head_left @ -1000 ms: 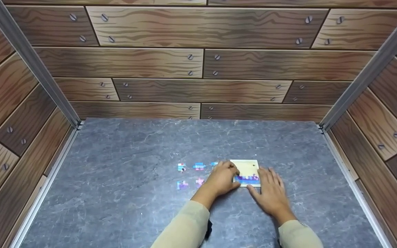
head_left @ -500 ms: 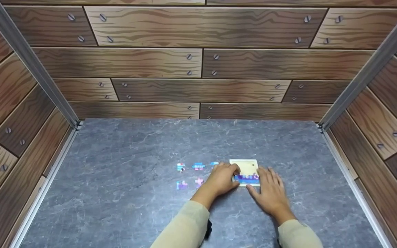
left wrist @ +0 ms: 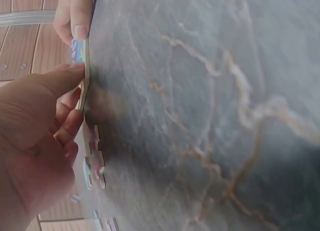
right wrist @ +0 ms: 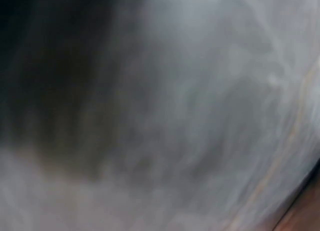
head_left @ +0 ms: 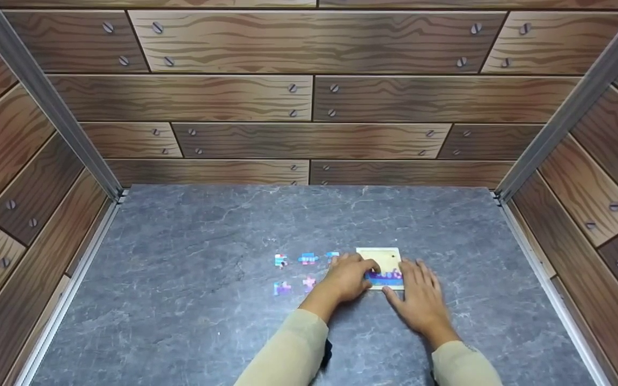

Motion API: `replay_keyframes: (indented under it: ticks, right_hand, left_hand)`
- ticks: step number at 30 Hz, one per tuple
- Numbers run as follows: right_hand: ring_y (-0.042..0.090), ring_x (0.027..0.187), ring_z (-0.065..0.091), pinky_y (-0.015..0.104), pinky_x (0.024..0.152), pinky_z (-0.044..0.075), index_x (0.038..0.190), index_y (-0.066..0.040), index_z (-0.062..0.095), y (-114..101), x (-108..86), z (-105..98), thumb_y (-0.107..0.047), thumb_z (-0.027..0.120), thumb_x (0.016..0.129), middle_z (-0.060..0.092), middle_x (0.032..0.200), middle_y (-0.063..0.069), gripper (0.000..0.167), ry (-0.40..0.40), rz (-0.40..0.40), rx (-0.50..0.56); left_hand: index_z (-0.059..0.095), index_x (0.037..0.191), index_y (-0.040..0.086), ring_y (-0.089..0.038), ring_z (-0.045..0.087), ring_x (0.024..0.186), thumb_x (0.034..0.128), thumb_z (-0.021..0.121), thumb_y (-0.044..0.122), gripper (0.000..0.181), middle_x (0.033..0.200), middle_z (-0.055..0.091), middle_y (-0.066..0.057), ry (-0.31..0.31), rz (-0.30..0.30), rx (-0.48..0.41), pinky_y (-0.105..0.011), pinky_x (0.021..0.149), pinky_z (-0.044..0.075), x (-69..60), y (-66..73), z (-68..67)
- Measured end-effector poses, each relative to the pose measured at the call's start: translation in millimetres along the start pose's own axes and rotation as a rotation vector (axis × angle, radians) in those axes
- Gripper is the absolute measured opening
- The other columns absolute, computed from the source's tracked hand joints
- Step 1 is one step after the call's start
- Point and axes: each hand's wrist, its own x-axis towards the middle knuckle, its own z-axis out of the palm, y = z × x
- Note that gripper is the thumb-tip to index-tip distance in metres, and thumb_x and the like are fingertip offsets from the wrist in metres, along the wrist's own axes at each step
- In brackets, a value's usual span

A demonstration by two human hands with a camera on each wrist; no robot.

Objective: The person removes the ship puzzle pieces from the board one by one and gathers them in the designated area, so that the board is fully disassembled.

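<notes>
A pale tray (head_left: 380, 255) is lying on the marbled counter (head_left: 196, 316), right of its middle. A blue and purple row (head_left: 390, 279) of joined pieces is filling its near part, while the far part is showing bare, with a small dark spot (head_left: 392, 256) toward the far right corner. The left hand (head_left: 346, 281) is holding the tray: its grip is curling at the near left corner, thumb on the near edge, index finger reaching over the row's left end. The right hand (head_left: 421, 300) is resting along the right edge, its grip spread, fingers nearly straight. Five loose pieces (head_left: 308, 259) are lying left of the tray, three in a far line and two nearer; the left hand is standing between the nearer two and the tray and is partly hiding the third far one. Pale sleeves (head_left: 294, 343) are covering both forearms. Plank-patterned walls (head_left: 234, 96) are enclosing the counter, and metal posts (head_left: 47, 96) are rising at the back corners. The right wrist view is showing mostly blur.
</notes>
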Motion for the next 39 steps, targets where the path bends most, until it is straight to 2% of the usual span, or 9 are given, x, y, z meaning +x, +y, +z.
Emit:
replay_keyframes:
  ticks: [6,10,22,27,31,39]
  right_hand:
    - [0.049,0.162,0.029,0.068,0.132,0.017,0.161,-0.004,0.043,-0.7,-1.5,1.0,-0.057,0.065,0.103,0.045,0.168,0.021,0.082,0.048,-0.023,0.012]
    - [0.050,0.160,0.032,0.070,0.131,0.020,0.158,-0.003,0.047,-1.4,-3.0,1.6,-0.053,0.068,0.101,0.048,0.165,0.022,0.079,0.095,-0.051,0.025]
    - [0.049,0.161,0.030,0.068,0.132,0.017,0.161,-0.003,0.044,-1.9,-2.2,1.6,-0.055,0.067,0.102,0.046,0.167,0.022,0.082,0.062,-0.037,0.013]
    - [0.048,0.163,0.029,0.067,0.132,0.018,0.162,-0.004,0.043,-3.5,-2.5,0.4,-0.057,0.065,0.102,0.045,0.168,0.021,0.083,0.044,-0.029,0.001]
    - [0.049,0.161,0.031,0.069,0.132,0.019,0.161,-0.003,0.044,-3.3,-3.4,0.5,-0.056,0.066,0.102,0.047,0.167,0.021,0.082,0.065,-0.033,-0.001]
    - [0.049,0.161,0.031,0.069,0.132,0.019,0.161,-0.003,0.044,-3.4,-3.7,-1.5,-0.055,0.066,0.102,0.047,0.167,0.022,0.081,0.062,-0.028,0.011]
  left_hand:
    - [0.072,0.130,0.036,-0.015,0.058,0.110,0.0983,0.078,0.026,0.033,0.125,0.071,0.005,-0.010,-0.048,-0.035,-0.037,0.101,0.040,2.2,2.1,0.5]
    - [0.074,0.128,0.035,-0.015,0.058,0.109,0.0965,0.079,0.024,0.034,0.126,0.072,0.006,-0.007,-0.057,-0.044,-0.035,0.097,0.039,2.6,2.7,0.4]
    - [0.077,0.128,0.030,-0.017,0.061,0.113,0.0906,0.082,0.024,0.038,0.129,0.074,0.003,-0.016,-0.043,-0.089,-0.040,0.103,0.041,2.1,-1.2,-2.4]
    - [0.077,0.128,0.029,-0.017,0.061,0.113,0.0900,0.081,0.023,0.039,0.128,0.075,0.004,-0.030,-0.032,-0.077,-0.040,0.103,0.041,4.5,-2.7,-1.6]
    - [0.077,0.129,0.028,-0.016,0.059,0.111,0.0904,0.079,0.024,0.038,0.127,0.074,0.004,-0.043,-0.026,-0.054,-0.040,0.103,0.041,6.1,-2.7,-1.7]
    - [0.080,0.126,0.028,-0.012,0.053,0.101,0.0862,0.084,0.026,0.040,0.117,0.070,0.005,0.005,0.031,-0.051,-0.029,0.087,0.037,6.1,-5.5,-1.5]
